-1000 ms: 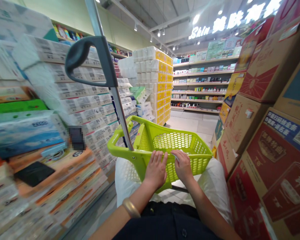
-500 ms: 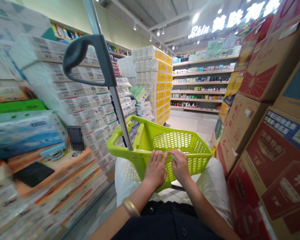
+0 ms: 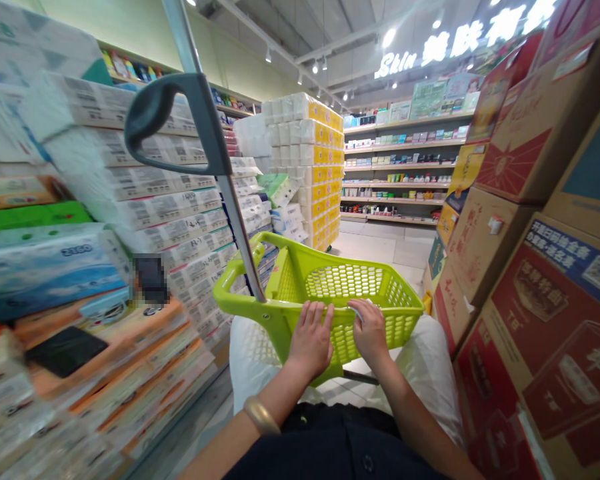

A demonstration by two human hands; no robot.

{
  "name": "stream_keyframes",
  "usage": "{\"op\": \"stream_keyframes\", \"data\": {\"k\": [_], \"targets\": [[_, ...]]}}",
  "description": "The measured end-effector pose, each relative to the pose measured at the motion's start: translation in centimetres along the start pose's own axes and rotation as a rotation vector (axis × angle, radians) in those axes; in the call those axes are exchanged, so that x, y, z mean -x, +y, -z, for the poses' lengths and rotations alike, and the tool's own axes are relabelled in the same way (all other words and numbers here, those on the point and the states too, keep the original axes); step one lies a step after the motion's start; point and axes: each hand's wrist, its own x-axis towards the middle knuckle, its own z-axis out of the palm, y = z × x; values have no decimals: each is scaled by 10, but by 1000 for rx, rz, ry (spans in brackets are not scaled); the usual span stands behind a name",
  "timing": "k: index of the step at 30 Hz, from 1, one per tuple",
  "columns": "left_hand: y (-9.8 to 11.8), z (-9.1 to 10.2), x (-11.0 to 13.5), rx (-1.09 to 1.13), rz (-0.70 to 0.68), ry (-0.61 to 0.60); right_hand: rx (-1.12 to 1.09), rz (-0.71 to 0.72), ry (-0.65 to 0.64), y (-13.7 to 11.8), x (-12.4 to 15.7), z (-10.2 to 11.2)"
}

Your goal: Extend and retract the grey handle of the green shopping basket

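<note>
A lime-green plastic shopping basket (image 3: 283, 323) with perforated sides rests between the wearer's white-clad knees. Its metal pull rod carries a grey handle (image 3: 215, 127), extended up at the left. My left hand (image 3: 311, 340) lies flat on the near side, fingers stretched together with their tips at the rim; a gold bangle circles that wrist. To its right, my right hand (image 3: 370, 330) has bent fingers at the same rim. A small white tissue-like piece (image 3: 359, 311) shows under those fingers, mostly hidden. Inside the basket, no goods are visible.
Stacked tissue packs (image 3: 100, 260) rise close on the left, with a flat black object (image 3: 67, 348) on a lower pack. Cardboard cartons (image 3: 545, 307) wall the right side. Ahead stand yellow-and-white paper packs (image 3: 325, 173) and stocked shelves (image 3: 400, 163), beyond a tiled floor (image 3: 380, 247).
My right hand has slid right along the basket rim with the white piece, widening the gap from my left hand. The left hand and the basket stay in place.
</note>
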Motion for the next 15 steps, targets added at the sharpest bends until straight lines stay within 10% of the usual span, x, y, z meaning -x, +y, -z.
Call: {"op": "stream_keyframes", "data": {"k": [15], "targets": [[1, 4, 0, 14, 0, -6, 90, -53, 33, 14, 0, 5]]}}
